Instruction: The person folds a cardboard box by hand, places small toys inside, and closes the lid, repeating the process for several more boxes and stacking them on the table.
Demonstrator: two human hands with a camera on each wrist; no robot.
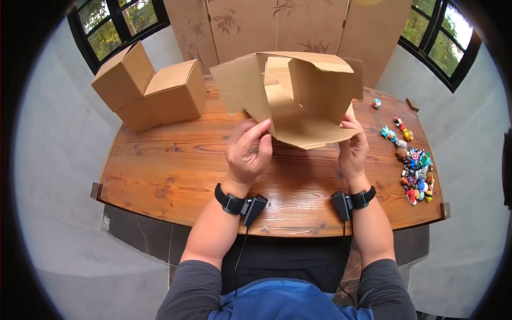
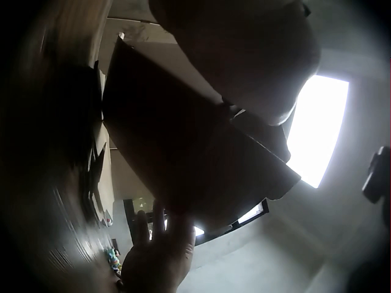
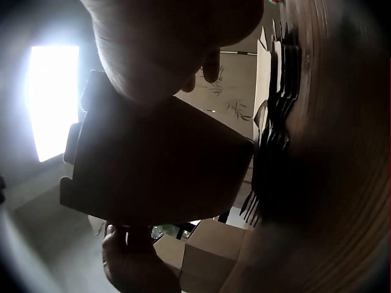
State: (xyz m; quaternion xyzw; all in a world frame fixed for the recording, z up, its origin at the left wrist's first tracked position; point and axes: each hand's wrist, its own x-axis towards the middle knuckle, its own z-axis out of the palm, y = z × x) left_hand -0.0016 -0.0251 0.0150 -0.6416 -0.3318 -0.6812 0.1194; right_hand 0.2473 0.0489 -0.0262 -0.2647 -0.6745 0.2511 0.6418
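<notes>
"What lies nearest?"

"A small black camera [image 1: 255, 209] strapped to the left wrist, another black camera [image 1: 342, 206] on the right one, and just past them the person's bare hands."

"What are the hands doing?"

"The left hand [image 1: 248, 150] pinches the lower left corner of an open brown cardboard box [image 1: 314, 120]; the right hand [image 1: 353, 152] grips its lower right edge. They hold it up above the middle of the reddish-brown wooden tabletop [image 1: 176, 184], flaps spread, the open side facing near."

"And around it?"

"Right, a heap of small multicoloured toy figures [image 1: 417, 176] on the tabletop, a few more trailing farther off. At the far left, a stack of closed, cube-shaped brown cardboard boxes [image 1: 176, 88]."

"Farthest?"

"A beige folding screen [image 1: 242, 32] with a leaf pattern, dark-framed windows [image 1: 118, 24] on either side."
</notes>
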